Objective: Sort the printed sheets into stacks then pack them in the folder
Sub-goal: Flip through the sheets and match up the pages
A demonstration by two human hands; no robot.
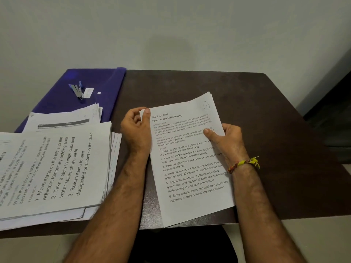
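Left hand (137,123) pinches sheets (190,158) at top corner, right hand (224,138) grips opposite edge: likely squaring set. Sheets right of pile (55,168). Folder (91,88) behind pile, open for packing.

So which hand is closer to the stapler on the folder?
Left. The left hand pinches the sheet's top-left corner, below-right of the stapler; the right hand grips the sheet's far edge.
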